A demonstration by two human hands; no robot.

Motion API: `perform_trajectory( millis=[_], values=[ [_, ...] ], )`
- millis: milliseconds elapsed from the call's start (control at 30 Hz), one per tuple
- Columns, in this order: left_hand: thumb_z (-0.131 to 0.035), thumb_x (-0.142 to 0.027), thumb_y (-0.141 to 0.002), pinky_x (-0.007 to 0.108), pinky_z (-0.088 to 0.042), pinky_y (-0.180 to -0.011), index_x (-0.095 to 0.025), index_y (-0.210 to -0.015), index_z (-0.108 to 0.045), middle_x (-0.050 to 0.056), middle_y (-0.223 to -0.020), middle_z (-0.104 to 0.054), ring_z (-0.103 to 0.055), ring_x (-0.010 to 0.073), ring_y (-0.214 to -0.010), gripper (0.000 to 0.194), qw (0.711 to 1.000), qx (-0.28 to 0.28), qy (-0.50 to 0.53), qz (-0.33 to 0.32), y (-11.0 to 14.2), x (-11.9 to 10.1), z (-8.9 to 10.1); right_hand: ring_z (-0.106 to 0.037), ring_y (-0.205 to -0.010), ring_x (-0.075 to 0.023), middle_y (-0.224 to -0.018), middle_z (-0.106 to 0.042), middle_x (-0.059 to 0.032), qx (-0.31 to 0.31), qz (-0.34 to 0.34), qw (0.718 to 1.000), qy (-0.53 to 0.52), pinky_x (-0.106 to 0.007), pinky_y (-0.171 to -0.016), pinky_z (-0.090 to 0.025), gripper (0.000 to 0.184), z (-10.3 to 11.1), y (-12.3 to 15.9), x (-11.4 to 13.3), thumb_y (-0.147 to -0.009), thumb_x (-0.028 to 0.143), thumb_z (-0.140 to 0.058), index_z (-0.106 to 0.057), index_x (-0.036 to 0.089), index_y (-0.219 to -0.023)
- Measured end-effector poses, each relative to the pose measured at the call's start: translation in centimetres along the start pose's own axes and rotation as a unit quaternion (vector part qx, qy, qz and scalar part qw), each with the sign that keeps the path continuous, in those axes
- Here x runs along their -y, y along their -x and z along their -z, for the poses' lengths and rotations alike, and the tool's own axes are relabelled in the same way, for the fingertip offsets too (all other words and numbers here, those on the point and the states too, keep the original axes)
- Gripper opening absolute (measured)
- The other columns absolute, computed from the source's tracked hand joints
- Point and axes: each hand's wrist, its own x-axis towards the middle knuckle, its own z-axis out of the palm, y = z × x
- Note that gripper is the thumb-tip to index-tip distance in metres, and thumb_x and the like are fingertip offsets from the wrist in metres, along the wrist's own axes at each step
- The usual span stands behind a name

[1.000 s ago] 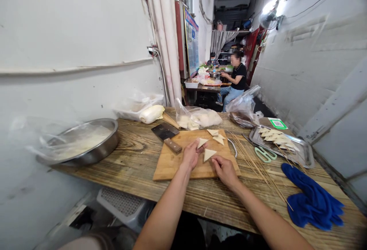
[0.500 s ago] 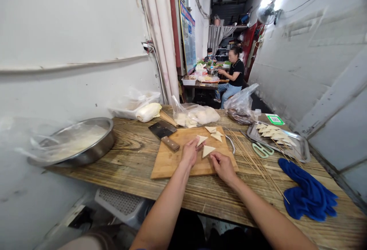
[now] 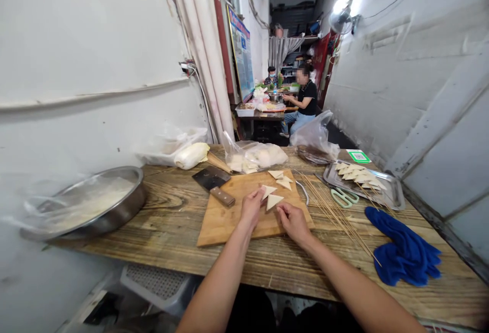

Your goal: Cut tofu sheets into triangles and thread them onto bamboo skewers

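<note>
A: What does the left hand (image 3: 250, 210) have?
B: Its fingertips grasp the upper triangle (image 3: 269, 190), a thin pale piece, at its left edge, over the cutting board (image 3: 219, 226).
A: And the right hand (image 3: 294, 222)?
B: Thumb and forefinger are drawn together just beside the lower right side of the lower triangle (image 3: 274, 201). Whether they pinch that piece or something slender, I can't tell; it is too small.
A: How do those two pieces sit?
B: Between the hands, one nearer the person than the other, with the lower triangle's top close to the upper one.
A: What else is on the board?
B: A few loose triangles (image 3: 283, 184) near its far right corner, and the wooden handle of a cleaver (image 3: 211, 177), whose dark blade reaches past the left edge.
A: To the right?
B: Thin wooden skewers (image 3: 336, 216) lie beside the board, then green-handled scissors (image 3: 344, 197), and a metal tray (image 3: 397, 201) bearing more triangles in rows. Nearer the person is a crumpled blue cloth (image 3: 407, 249).
</note>
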Motion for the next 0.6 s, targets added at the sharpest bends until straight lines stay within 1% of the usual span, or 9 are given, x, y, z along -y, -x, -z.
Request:
perform_trajectory(
  millis=[100, 167, 233, 300, 367, 500, 600],
  values=[
    [-0.071, -0.039, -0.061, 0.028, -0.047, -0.069, -0.01, -0.079, -0.067, 0.008, -0.078, -0.069, -0.062, 0.0159, -0.069, 0.035, 1.0, 0.003, -0.019, -0.017, 0.0, 0.2, 0.1, -0.058, -0.066, -0.0145, -0.071, -0.064, -0.0025, -0.004, 0.003, 1.0, 0.003, -0.023, -0.063, -0.042, 0.022, 0.1, -0.1, 0.1, -0.085, 0.023, -0.041, -0.061, 0.018, -0.079],
    [-0.07, -0.038, -0.063, 0.026, -0.047, -0.07, -0.01, -0.081, -0.067, 0.007, -0.079, -0.068, -0.062, 0.0146, -0.069, 0.034, 0.999, 0.012, -0.029, -0.024, 0.1, 0.2, 0.1, -0.056, -0.062, -0.0141, -0.066, -0.063, -0.0016, -0.005, 0.0, 1.0, 0.006, -0.022, -0.06, -0.041, 0.022, 0.1, -0.1, 0.1, -0.085, 0.022, -0.041, -0.062, 0.018, -0.078],
    [-0.071, -0.033, -0.063, 0.025, -0.047, -0.071, -0.011, -0.086, -0.066, 0.006, -0.082, -0.068, -0.061, 0.0129, -0.071, 0.032, 1.0, 0.023, -0.015, -0.015, 0.5, 0.1, -0.1, -0.054, -0.057, -0.0136, -0.06, -0.06, -0.0004, -0.01, -0.005, 1.0, 0.005, -0.022, -0.056, -0.04, 0.023, 0.2, 0.0, 0.1, -0.085, 0.023, -0.04, -0.061, 0.018, -0.076],
    [-0.073, -0.026, -0.062, 0.024, -0.047, -0.073, -0.014, -0.091, -0.064, 0.005, -0.087, -0.068, -0.062, 0.0121, -0.074, 0.034, 0.999, 0.042, 0.015, 0.012, 1.0, 0.0, -0.5, -0.053, -0.055, -0.0132, -0.058, -0.058, 0.0004, -0.021, -0.006, 1.0, -0.002, -0.022, -0.055, -0.039, 0.024, 0.2, 0.0, 0.2, -0.085, 0.022, -0.039, -0.06, 0.018, -0.073],
    [-0.074, -0.02, -0.061, 0.025, -0.047, -0.074, -0.015, -0.093, -0.062, 0.005, -0.088, -0.067, -0.062, 0.0125, -0.076, 0.035, 0.997, 0.05, 0.038, 0.047, 1.5, -0.1, -0.9, -0.052, -0.055, -0.0128, -0.057, -0.058, 0.0006, -0.034, -0.006, 0.999, -0.01, -0.021, -0.055, -0.039, 0.024, 0.2, 0.1, 0.4, -0.085, 0.022, -0.04, -0.059, 0.019, -0.071],
    [-0.07, -0.018, -0.066, 0.026, -0.05, -0.068, -0.013, -0.085, -0.061, 0.006, -0.077, -0.068, -0.064, 0.0143, -0.069, 0.021, 0.992, 0.012, 0.047, 0.121, 2.0, 0.1, -1.8, -0.052, -0.053, -0.0126, -0.055, -0.057, 0.0011, -0.049, -0.012, 0.998, -0.027, -0.021, -0.055, -0.039, 0.023, 0.3, 0.1, 0.6, -0.085, 0.022, -0.041, -0.057, 0.019, -0.068],
    [-0.067, -0.017, -0.069, 0.027, -0.051, -0.065, -0.012, -0.081, -0.06, 0.008, -0.074, -0.068, -0.065, 0.016, -0.067, 0.015, 0.985, -0.001, 0.042, 0.169, 2.0, 0.1, -2.1, -0.052, -0.051, -0.0125, -0.052, -0.056, 0.0014, -0.054, -0.02, 0.998, -0.024, -0.021, -0.054, -0.038, 0.024, 0.5, 0.2, 0.7, -0.085, 0.022, -0.04, -0.056, 0.019, -0.067]
  ],
)
